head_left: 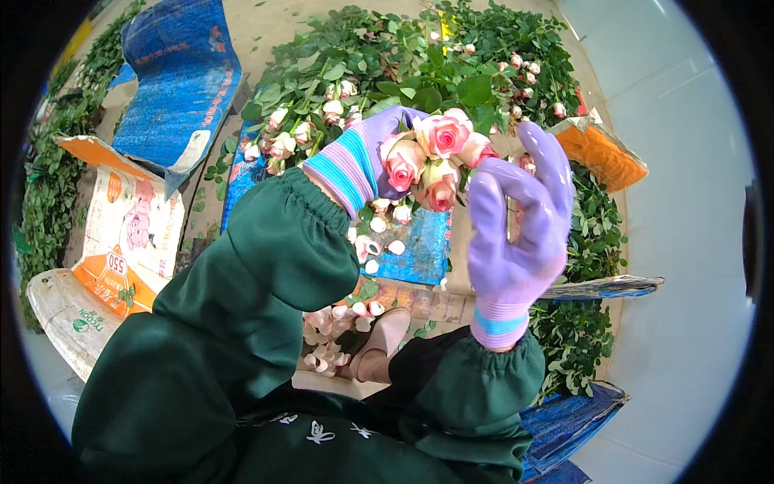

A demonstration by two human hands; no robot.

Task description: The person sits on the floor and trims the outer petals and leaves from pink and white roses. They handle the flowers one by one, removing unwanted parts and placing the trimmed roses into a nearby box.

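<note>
My left hand [387,142], in a purple coated glove with a striped cuff, is closed around a small bunch of pink-and-white roses [444,136]; its fingers are partly hidden behind the blooms. Several open rose heads face up towards me. Just right of the blooms is my right hand [520,199], gloved the same way, its index finger and thumb curled near each other and the other fingers raised. I cannot tell whether a petal or anything else is between its fingertips. Beyond both hands lie leafy rose stems [363,54] with smaller pale pink buds [332,111].
A blue sheet [423,248] with loose buds and petals lies below the hands. Fallen petals [326,339] gather by my shoe [387,336]. Bent blue [175,78] and orange-white cardboard [145,224] stands at left. More foliage [595,224] and a pale wall [683,242] are at right.
</note>
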